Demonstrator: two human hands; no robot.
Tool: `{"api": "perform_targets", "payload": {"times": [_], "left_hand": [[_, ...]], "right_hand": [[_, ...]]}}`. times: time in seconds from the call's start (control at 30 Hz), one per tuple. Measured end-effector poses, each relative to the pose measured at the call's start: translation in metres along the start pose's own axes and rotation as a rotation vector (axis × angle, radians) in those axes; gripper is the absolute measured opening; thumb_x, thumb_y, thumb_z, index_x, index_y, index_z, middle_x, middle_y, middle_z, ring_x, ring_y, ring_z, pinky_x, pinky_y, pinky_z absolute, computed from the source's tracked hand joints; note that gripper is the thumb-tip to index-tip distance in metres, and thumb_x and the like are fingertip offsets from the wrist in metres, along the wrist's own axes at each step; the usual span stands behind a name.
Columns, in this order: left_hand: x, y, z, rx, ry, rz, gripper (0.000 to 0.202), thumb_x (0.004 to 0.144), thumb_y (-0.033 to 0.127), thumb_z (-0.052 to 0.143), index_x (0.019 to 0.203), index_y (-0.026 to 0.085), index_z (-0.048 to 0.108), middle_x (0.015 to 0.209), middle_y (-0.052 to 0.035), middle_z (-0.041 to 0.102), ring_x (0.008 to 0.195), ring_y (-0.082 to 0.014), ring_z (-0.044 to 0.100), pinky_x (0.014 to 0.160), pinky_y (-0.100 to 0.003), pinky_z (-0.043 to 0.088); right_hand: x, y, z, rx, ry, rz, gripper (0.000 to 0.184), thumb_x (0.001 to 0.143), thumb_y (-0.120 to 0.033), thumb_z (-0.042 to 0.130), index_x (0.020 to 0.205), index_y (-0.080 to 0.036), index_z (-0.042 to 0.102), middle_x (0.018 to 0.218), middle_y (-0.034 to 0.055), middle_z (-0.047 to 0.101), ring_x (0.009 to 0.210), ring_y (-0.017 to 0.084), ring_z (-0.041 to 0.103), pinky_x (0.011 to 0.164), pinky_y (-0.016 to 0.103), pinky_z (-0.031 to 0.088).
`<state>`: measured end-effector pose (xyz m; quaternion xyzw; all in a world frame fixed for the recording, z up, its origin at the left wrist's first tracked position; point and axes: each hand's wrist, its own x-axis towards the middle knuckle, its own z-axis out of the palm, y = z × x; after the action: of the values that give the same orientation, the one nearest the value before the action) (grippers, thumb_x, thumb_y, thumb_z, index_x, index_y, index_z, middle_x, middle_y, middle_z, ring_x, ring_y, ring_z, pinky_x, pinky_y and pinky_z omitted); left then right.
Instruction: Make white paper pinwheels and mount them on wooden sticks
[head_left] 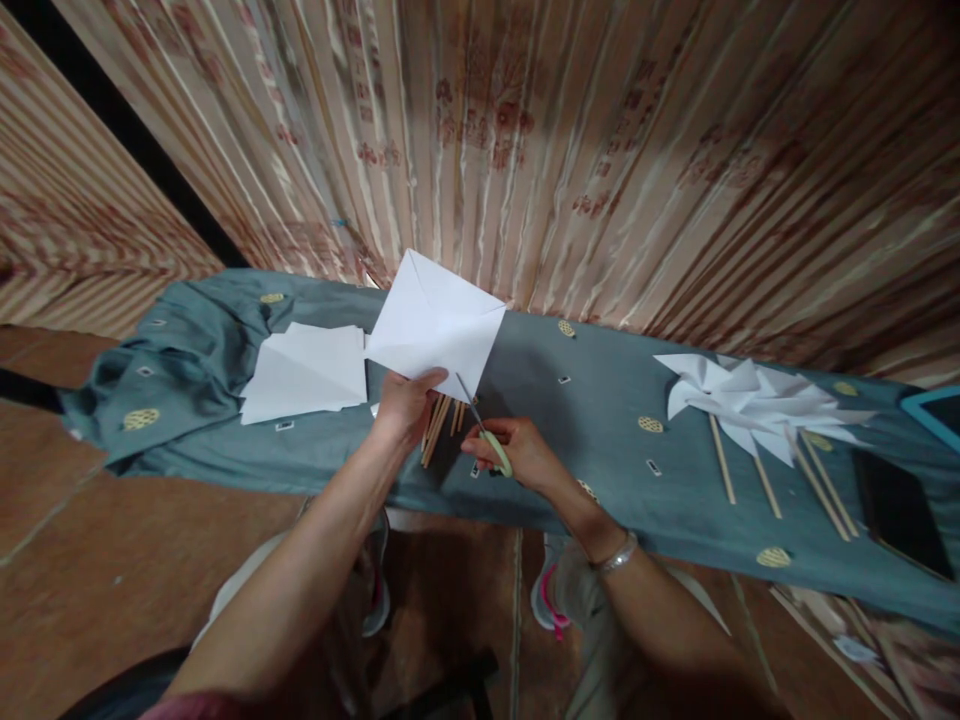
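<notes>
My left hand (405, 403) pinches the lower corner of a creased white paper square (436, 322) and holds it up above the table. My right hand (516, 452) grips a pair of scissors (486, 432) with green handles. The blades point up at the paper's lower edge. Under my hands lies a bundle of wooden sticks (436, 428) on the teal cloth (600, 420).
A stack of white paper squares (307, 372) lies to the left. Several finished white paper pinwheels (757, 405) on sticks lie to the right. A dark phone (900, 510) and a teal tablet corner (934, 412) sit at the far right. A striped curtain hangs behind.
</notes>
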<state>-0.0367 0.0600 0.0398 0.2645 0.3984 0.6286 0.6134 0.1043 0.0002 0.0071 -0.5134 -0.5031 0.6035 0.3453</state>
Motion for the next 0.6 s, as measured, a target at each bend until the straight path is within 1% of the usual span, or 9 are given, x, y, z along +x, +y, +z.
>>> {"api": "perform_targets", "payload": {"times": [0.1,0.3,0.43,0.6], "left_hand": [[0.004,0.002,-0.004,0.016,0.008,0.019,0.055,0.042,0.008,0.075,0.096,0.016,0.067,0.071,-0.0013,0.071,0.074,-0.02,0.066,0.072,-0.03,0.051],[0.008,0.004,-0.009,0.053,0.008,0.012,0.047,0.043,0.012,0.077,0.088,0.014,0.066,0.068,-0.0006,0.069,0.068,-0.0169,0.064,0.063,-0.025,0.046],[0.007,0.007,-0.009,0.053,0.017,0.015,0.041,0.042,0.012,0.077,0.082,0.014,0.065,0.065,0.0005,0.067,0.059,-0.0133,0.06,0.057,-0.023,0.044],[0.004,0.009,-0.008,0.063,-0.003,0.014,0.035,0.042,0.011,0.077,0.074,0.014,0.064,0.065,0.0005,0.068,0.058,-0.0121,0.059,0.059,-0.023,0.045]], "right_hand": [[0.006,-0.001,0.003,-0.019,-0.01,-0.028,0.043,0.058,-0.054,0.078,0.071,-0.014,0.066,0.05,-0.0034,0.058,0.045,0.009,0.051,0.044,0.02,0.037],[0.014,0.003,0.009,-0.023,-0.025,-0.096,0.04,0.064,-0.052,0.076,0.073,-0.014,0.067,0.055,-0.003,0.059,0.047,0.009,0.054,0.045,0.019,0.039],[0.016,0.002,0.013,0.016,-0.031,-0.091,0.043,0.062,-0.055,0.075,0.074,-0.015,0.067,0.055,-0.0029,0.06,0.048,0.01,0.055,0.046,0.02,0.04],[0.015,-0.002,0.015,0.035,-0.027,-0.074,0.043,0.06,-0.054,0.077,0.073,-0.015,0.066,0.052,-0.0037,0.059,0.045,0.009,0.052,0.045,0.02,0.04]]}}
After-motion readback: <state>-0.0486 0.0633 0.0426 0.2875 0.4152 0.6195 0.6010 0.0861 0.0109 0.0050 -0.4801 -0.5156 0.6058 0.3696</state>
